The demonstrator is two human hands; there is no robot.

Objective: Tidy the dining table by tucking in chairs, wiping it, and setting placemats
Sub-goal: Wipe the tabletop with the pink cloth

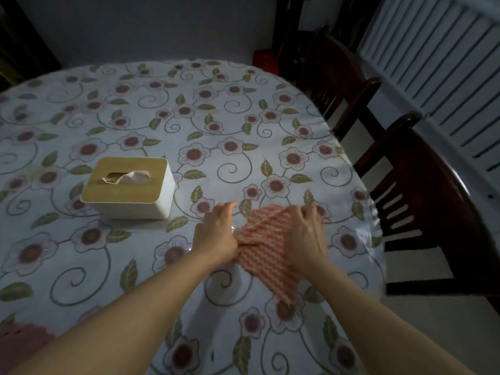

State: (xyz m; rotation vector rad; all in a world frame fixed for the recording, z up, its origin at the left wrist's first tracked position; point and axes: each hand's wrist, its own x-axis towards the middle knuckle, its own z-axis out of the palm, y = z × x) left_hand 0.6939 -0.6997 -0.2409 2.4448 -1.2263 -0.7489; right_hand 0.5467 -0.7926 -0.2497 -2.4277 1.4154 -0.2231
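A pink-and-white striped cloth (263, 247) lies on the round table with the floral cover (135, 117), near its right front edge. My left hand (217, 234) rests on the cloth's left edge, fingers closed around the fabric there. My right hand (307, 236) pinches the cloth's upper right part. The cloth is partly folded and creased between the two hands, with one corner pointing toward me. Two dark wooden chairs (422, 212) stand at the table's right side, their backs close to the table edge.
A white tissue box with a wooden lid (130, 185) stands left of my hands. Something pink (21, 334) shows at the front left edge. A white slatted panel (433, 63) lines the wall behind the chairs.
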